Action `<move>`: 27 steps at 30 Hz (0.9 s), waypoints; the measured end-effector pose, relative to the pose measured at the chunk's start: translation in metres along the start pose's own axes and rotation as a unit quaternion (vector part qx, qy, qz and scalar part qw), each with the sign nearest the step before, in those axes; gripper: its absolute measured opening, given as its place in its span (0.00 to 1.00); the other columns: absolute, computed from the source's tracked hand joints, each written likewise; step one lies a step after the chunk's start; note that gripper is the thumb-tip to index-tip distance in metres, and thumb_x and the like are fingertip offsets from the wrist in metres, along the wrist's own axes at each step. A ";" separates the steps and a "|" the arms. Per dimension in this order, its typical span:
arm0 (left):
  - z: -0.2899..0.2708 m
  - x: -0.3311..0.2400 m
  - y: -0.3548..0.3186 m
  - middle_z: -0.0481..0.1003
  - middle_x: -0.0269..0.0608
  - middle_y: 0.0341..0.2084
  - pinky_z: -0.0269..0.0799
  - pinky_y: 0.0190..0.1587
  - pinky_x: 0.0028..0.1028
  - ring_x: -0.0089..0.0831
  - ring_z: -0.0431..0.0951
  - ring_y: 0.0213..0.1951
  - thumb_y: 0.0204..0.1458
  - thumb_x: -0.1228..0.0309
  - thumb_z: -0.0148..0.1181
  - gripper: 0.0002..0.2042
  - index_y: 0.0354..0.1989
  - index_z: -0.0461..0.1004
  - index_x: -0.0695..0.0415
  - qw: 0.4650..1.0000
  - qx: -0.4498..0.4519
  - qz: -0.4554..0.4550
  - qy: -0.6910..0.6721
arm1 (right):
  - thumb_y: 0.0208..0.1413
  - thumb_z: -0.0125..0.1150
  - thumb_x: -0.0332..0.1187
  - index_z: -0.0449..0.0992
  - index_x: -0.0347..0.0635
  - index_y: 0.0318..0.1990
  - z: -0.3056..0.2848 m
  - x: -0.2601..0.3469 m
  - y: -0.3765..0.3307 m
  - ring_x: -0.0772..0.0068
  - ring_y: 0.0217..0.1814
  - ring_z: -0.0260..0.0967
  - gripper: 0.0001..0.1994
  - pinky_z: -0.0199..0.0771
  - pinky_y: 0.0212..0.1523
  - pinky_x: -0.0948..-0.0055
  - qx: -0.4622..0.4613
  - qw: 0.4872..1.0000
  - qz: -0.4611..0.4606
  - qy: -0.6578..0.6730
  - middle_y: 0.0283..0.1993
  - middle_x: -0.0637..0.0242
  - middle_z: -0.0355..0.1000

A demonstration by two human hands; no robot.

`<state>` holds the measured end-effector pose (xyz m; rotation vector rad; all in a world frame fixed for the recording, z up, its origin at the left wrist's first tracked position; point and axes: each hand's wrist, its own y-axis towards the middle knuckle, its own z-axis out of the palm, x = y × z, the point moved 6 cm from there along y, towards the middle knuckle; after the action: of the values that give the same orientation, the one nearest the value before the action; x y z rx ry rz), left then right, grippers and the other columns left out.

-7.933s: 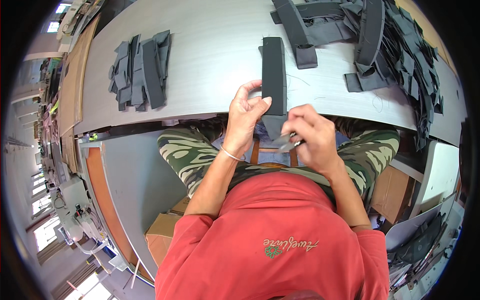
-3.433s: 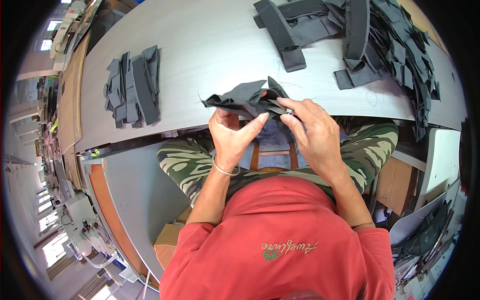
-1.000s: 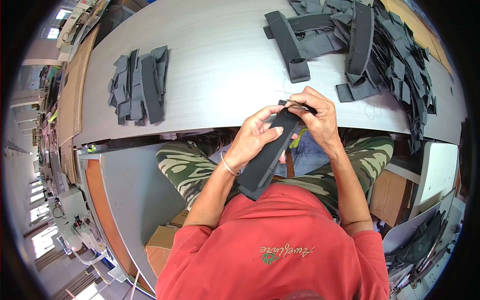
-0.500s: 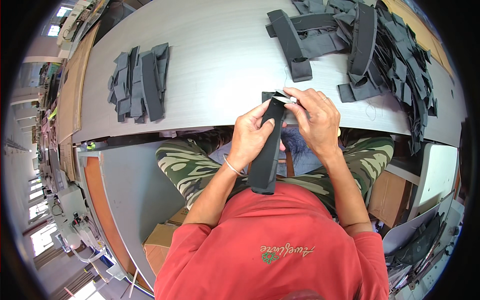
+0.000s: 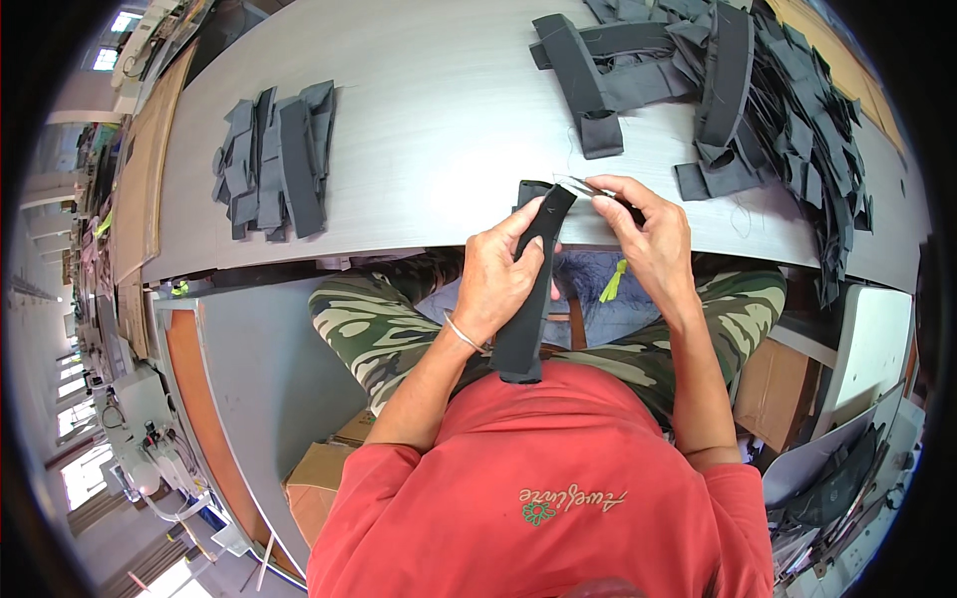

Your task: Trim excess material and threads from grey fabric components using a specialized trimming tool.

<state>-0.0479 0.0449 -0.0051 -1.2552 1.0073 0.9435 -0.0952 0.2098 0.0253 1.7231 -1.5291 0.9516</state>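
My left hand [image 5: 498,274] grips a dark grey fabric strip [image 5: 523,324] between thumb and fingers, near the table's front edge. The strip's upper end tilts up to the right, and its lower end hangs toward the red shirt. In my right hand [image 5: 648,234] is a pair of thread snips [image 5: 590,187], its thin tips pointing left, just beside the strip's upper end. A fine loose thread shows by the tips. Fingers hide most of the snips. Below the right hand, a yellow-green ribbon [image 5: 614,282] shows; whether it is tied to the snips I cannot tell.
A small stack of grey fabric strips [image 5: 274,164] lies at left on the pale table [image 5: 429,120]. A larger heap of strips [image 5: 788,130] covers the right side, partly over the edge. Cardboard boxes [image 5: 778,384] stand below the table.
My right hand has drawn slightly right, and the snips' tips have come away from the strip's upper end. The yellow-green ribbon now shows below the hand. My left hand keeps its grip.
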 end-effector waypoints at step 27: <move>0.008 -0.016 -0.006 0.75 0.47 0.17 0.74 0.24 0.28 0.30 0.79 0.18 0.53 0.82 0.49 0.17 0.52 0.74 0.59 0.966 -0.032 0.086 0.242 | 0.48 0.62 0.30 0.81 0.54 0.42 -0.018 0.046 -0.018 0.63 0.26 0.65 0.12 0.66 0.31 0.66 -0.027 0.945 -0.215 -0.244 0.23 0.66 0.65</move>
<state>-0.0466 0.0522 0.0122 -1.5101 1.4962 0.8198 -0.0764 0.2029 0.0737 2.2384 -1.3480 0.2669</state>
